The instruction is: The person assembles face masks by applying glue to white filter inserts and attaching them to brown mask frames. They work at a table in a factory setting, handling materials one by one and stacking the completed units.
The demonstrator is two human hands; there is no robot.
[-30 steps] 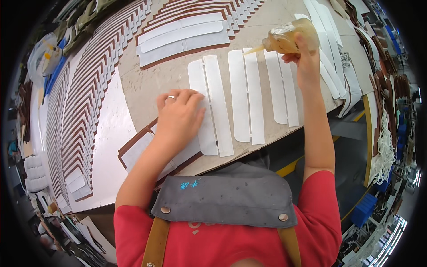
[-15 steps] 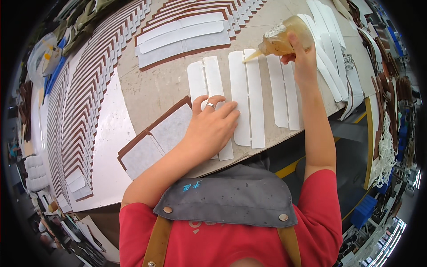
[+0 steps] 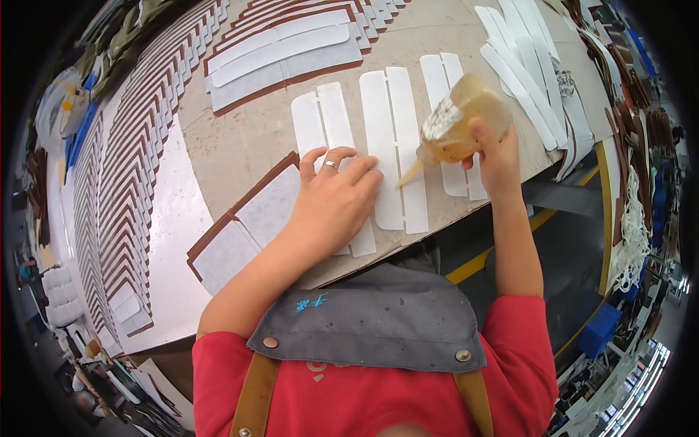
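Note:
My left hand [image 3: 336, 200], with a ring on one finger, lies flat on a pair of white strips [image 3: 324, 124] on the beige table top [image 3: 240, 146]. My right hand [image 3: 496, 156] grips an amber squeeze bottle [image 3: 459, 120] of glue, tilted so its nozzle points down at the neighbouring pair of white strips [image 3: 393, 138], just right of my left fingertips. A third white pair [image 3: 448, 80] lies partly behind the bottle.
Brown-backed grey panels [image 3: 244, 226] lie left of my left hand, more of them [image 3: 280, 54] at the far side. Long rows of overlapping brown-and-white pieces [image 3: 124, 175] fill the left. A heap of white strips [image 3: 531, 65] lies at the right near the table edge.
My left hand has slid right from the brown-backed panels onto the white strips. My right hand has brought the bottle down from the far right, nozzle now over the middle strips.

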